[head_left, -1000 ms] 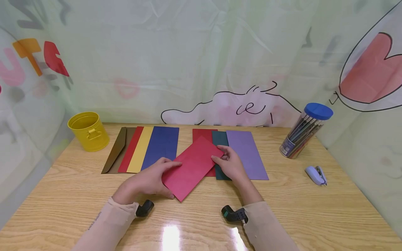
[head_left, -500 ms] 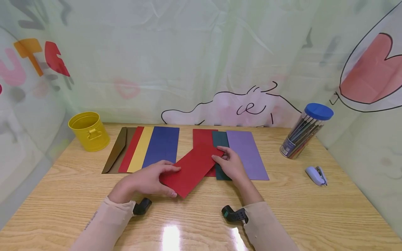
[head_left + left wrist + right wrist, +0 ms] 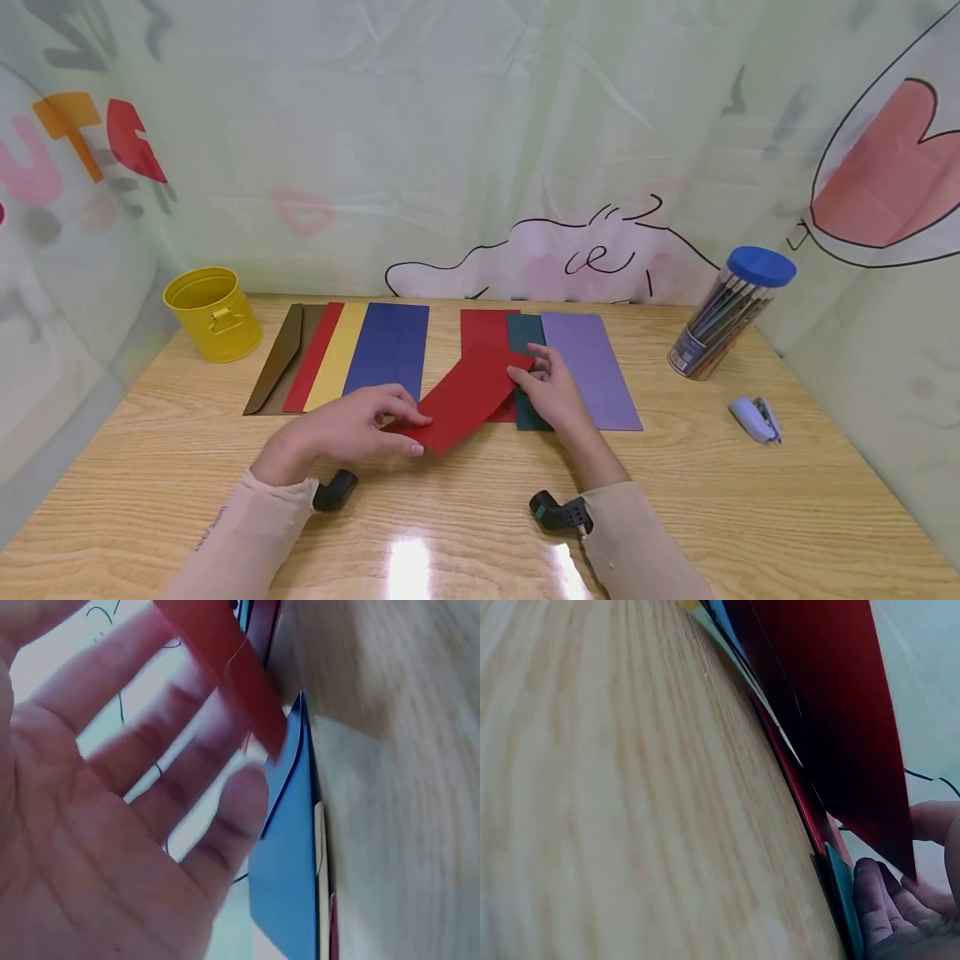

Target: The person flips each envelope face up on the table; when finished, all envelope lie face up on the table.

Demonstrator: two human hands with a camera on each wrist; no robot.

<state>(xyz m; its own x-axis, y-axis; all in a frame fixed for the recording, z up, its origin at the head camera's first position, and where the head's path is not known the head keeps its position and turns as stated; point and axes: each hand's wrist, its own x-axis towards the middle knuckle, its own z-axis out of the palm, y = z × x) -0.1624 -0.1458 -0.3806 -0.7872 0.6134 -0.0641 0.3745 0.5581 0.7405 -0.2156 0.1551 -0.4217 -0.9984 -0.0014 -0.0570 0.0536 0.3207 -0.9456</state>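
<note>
Mid-table | red envelope (image 3: pixel 467 397) long axis diagonal, near-left to far-right | left hand (image 3: pixel 341 433), right hand (image 3: pixel 551 393) pinch its ends

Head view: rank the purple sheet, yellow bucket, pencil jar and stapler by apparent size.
1. purple sheet
2. yellow bucket and pencil jar look about alike, so they stay unranked.
3. stapler, clearly smallest.

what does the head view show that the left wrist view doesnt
Only the head view shows the yellow metal bucket, the blue-lidded clear jar of pencils, the pale blue stapler, the purple envelope and the right hand at the red envelope's far corner. Only the left wrist view shows the left hand's open palm from below. Both show the red paper envelope lifted off the wooden table, and the dark blue envelope.
</note>
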